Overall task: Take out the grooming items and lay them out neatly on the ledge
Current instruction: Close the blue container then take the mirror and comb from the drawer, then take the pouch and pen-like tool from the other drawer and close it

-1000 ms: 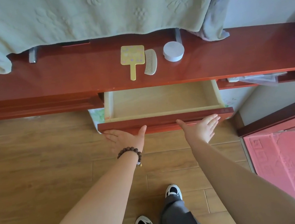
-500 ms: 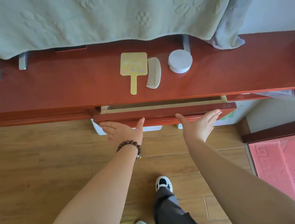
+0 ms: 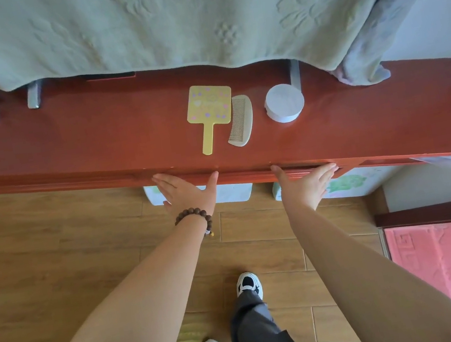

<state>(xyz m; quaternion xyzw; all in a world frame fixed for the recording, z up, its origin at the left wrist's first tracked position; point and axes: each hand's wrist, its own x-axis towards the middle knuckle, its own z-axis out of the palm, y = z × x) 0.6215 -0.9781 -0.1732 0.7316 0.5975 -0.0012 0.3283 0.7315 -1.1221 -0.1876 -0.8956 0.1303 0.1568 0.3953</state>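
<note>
My left hand [image 3: 184, 194] is flat and open, fingers spread, palm pressed against the front edge of the red wooden ledge [image 3: 92, 140]; a dark bead bracelet [image 3: 194, 217] sits on that wrist. My right hand [image 3: 306, 183] is open the same way, fingers splayed, palm against the same front edge a little further right. Neither hand grips anything. Above my hands, on the ledge, three grooming items lie in a row: a yellow hand mirror [image 3: 208, 107] with its handle pointing toward me, a pale comb [image 3: 241, 120] just beside it on the right, and a round white jar [image 3: 284, 102] near the comb. A green towel [image 3: 161, 19] hangs behind them. Below me I see the wooden floor [image 3: 51, 247].
</note>
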